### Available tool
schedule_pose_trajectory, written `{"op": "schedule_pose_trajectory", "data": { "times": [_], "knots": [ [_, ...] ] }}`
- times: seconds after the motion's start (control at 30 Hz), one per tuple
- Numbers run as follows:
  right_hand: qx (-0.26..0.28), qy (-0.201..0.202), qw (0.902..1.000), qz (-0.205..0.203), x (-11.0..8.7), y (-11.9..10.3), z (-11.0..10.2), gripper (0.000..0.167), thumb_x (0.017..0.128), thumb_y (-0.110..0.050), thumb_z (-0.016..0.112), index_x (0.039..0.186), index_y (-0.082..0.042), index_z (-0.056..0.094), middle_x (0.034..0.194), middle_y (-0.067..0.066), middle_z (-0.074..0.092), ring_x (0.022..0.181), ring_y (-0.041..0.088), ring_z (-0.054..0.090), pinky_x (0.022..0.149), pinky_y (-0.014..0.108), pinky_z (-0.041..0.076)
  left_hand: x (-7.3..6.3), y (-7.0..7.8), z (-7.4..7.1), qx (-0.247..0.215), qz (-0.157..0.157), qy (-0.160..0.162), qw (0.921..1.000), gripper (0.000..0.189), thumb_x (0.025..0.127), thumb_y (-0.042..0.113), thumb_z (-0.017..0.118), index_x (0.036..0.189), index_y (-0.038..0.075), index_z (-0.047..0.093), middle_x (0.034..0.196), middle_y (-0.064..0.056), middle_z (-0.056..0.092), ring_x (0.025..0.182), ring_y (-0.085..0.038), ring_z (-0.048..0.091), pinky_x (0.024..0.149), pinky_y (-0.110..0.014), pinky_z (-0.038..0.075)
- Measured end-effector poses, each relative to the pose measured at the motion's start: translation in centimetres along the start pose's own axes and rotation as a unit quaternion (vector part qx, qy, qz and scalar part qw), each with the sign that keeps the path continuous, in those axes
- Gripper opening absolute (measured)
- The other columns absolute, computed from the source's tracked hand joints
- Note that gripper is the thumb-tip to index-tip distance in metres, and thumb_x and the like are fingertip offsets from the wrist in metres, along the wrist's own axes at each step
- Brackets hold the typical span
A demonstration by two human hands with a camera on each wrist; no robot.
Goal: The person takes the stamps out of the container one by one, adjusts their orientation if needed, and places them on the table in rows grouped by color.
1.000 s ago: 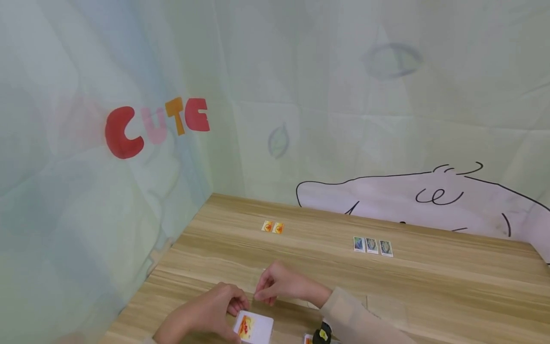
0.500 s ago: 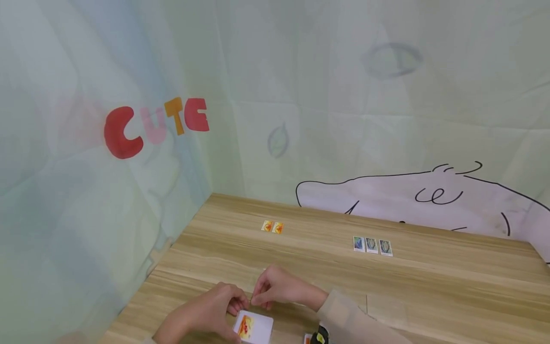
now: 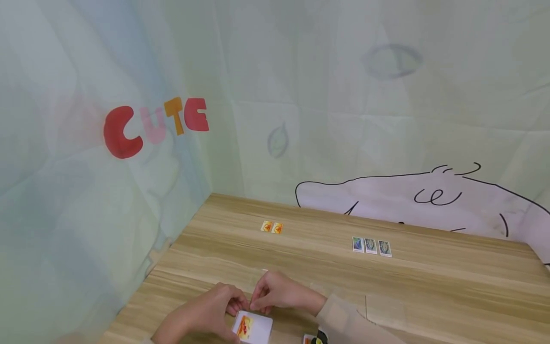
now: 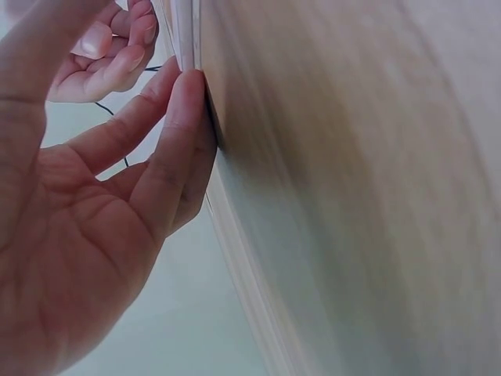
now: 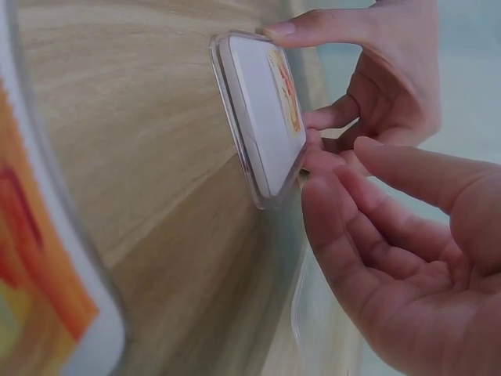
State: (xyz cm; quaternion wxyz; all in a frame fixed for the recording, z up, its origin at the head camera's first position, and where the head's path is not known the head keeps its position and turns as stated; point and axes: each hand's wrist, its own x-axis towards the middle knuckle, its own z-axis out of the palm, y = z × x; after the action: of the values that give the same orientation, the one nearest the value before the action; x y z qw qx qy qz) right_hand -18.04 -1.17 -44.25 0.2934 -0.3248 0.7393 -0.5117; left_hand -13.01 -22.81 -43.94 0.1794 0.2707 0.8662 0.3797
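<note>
A flat clear case of white cards [image 3: 258,329], its top card bearing an orange picture, lies on the table at the bottom of the head view. My left hand [image 3: 206,311] grips it along its left side, thumb at the near end and fingers at the far end. In the right wrist view the case [image 5: 258,117] shows its clear rim around the stack. Close to the far end, my right hand [image 3: 281,290] has its fingers bent beside the left fingertips. A small gap shows between the right thumb and index finger [image 5: 322,215], with nothing visible in it.
Two orange cards [image 3: 272,227] lie at the back left of the wooden table [image 3: 206,248]. Three blue-green cards [image 3: 371,246] form a row further right. A thin transparent sheet or lid [image 3: 385,311] lies right of centre. Another orange-printed card [image 5: 31,258] is under the right wrist.
My right hand has moved slightly left and nearer, up to the far end of the case. The left hand and the case have stayed nearly in place.
</note>
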Motion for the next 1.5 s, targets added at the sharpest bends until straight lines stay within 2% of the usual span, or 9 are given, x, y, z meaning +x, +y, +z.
{"op": "schedule_pose_trajectory", "data": {
  "times": [0.57,1.0,1.3,1.5],
  "knots": [
    [-0.003,0.002,0.9999,-0.011,0.5,0.6,0.9,0.008,0.084,0.007,0.074,0.077,0.006,0.07,0.062,0.008,0.066,0.051,0.009,0.057,0.048,0.017,0.049,0.0,0.1,-0.1,0.002,-0.001,-0.004,1.0,0.048,0.063,0.017,0.094,0.102,0.009,0.067,0.096,0.009,0.063,0.084,-0.002,0.06,0.076,-0.022,0.055],
    [-0.004,0.01,0.9999,-0.006,0.5,0.4,0.8,0.007,0.084,0.008,0.073,0.078,0.006,0.07,0.067,0.015,0.068,0.052,0.009,0.057,0.048,0.018,0.049,0.0,0.0,-0.1,-0.001,0.001,-0.005,1.0,0.05,0.063,0.018,0.094,0.103,0.007,0.066,0.097,0.009,0.063,0.084,-0.002,0.06,0.076,-0.022,0.055],
    [-0.023,0.017,0.9996,-0.004,0.8,0.6,0.9,0.009,0.082,0.008,0.075,0.076,0.004,0.07,0.061,0.002,0.066,0.049,0.007,0.055,0.046,0.015,0.045,0.0,0.1,-0.1,0.0,0.0,-0.001,1.0,0.049,0.063,0.017,0.094,0.103,0.008,0.066,0.096,0.009,0.062,0.084,-0.002,0.06,0.076,-0.022,0.055],
    [-0.03,0.023,0.9993,-0.003,0.8,0.4,1.1,0.01,0.079,0.008,0.077,0.075,0.003,0.07,0.06,0.0,0.066,0.048,0.005,0.054,0.045,0.014,0.044,0.1,0.2,-0.1,-0.01,0.004,-0.002,0.9999,0.049,0.063,0.015,0.093,0.102,0.008,0.066,0.097,0.008,0.062,0.085,-0.002,0.061,0.076,-0.022,0.055]
  ]
}}
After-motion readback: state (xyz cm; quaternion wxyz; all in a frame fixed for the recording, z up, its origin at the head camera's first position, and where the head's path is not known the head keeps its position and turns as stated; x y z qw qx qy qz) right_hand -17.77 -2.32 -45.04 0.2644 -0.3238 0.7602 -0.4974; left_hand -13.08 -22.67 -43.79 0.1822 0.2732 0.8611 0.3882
